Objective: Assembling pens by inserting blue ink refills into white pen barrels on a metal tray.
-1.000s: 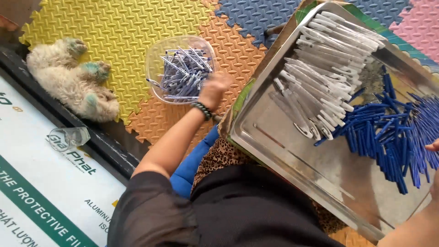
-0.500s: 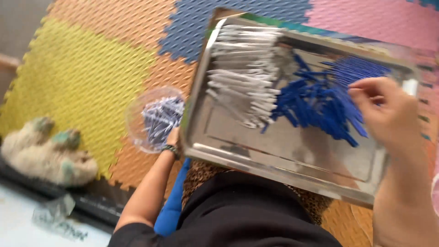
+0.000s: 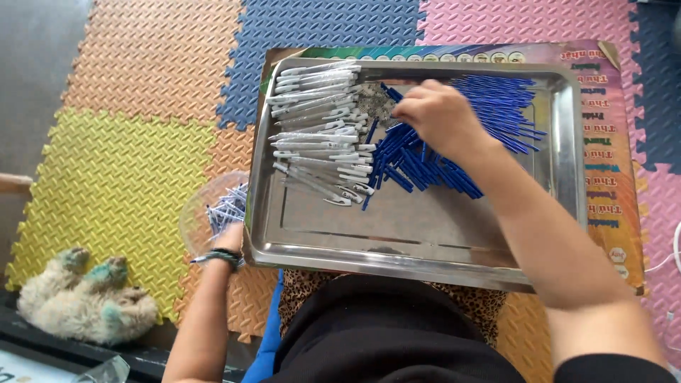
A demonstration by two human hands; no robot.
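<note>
Reaching into a steel tray [image 3: 425, 234] with the right hand [image 3: 436, 117], fingers curled down onto a heap of blue pen barrels [image 3: 454, 142]; grip narrow, whether closed on a barrel cannot be told. Barrels lying mostly aslant, long axes running from upper left to lower right, spread across the tray's upper middle and right. Just left of them, white pen caps [image 3: 319, 128] stacked in a loose column, long axes roughly level, clips toward the right; lowest ones tilted down to the right. Touching blue at the seam between the heaps.

Left hand [image 3: 228, 237] low beside the tray's left rim, inside a clear round bowl [image 3: 195, 220] of thin pen refills [image 3: 227, 207], a black band at the wrist; fingers hidden behind the rim, so grip state cannot be told.

Open room: tray's lower half bare metal, from left wall to right wall. Rim raised all round; near edge over the lap.

Under the tray, a colourful printed board [image 3: 610, 142], rectangular, showing along the top and right edges, with a strip of small round pictures on top and orange lines of print down the right. Foam floor mats [image 3: 120, 177] around, in yellow, orange, blue, pink. Fluffy toy [image 3: 85, 305] at lower left, well apart.
</note>
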